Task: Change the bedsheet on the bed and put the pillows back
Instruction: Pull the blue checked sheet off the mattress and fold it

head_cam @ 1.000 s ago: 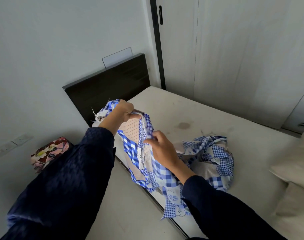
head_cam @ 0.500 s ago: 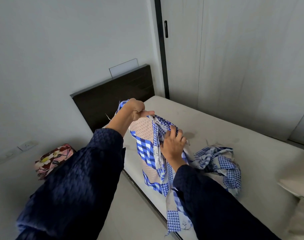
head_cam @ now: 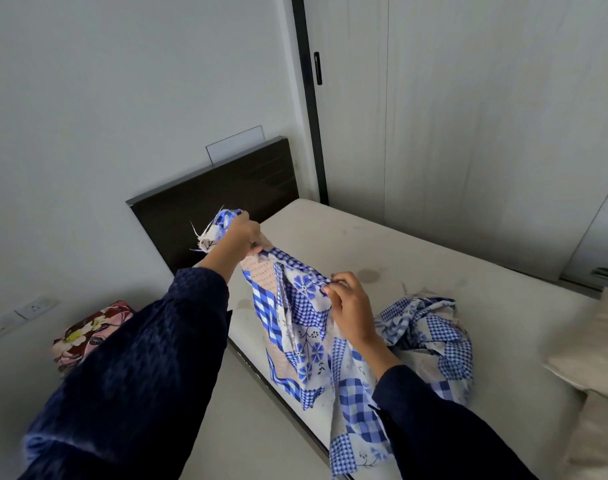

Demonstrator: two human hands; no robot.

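A blue-and-white patchwork bedsheet hangs between my hands above the near edge of a bare beige mattress. My left hand grips a bunched corner of it, raised near the dark headboard. My right hand pinches the sheet's edge lower and to the right. The rest of the sheet lies crumpled on the mattress. Beige pillows rest at the right edge of the bed.
A floral-patterned bundle lies on the floor by the left wall, below a wall socket. A white wardrobe stands behind the bed, and drawers are at the right. Bare floor lies between me and the bed.
My right hand slid right along the sheet's edge, away from my left hand, spreading the cloth between them. My left hand kept its grip on the corner.
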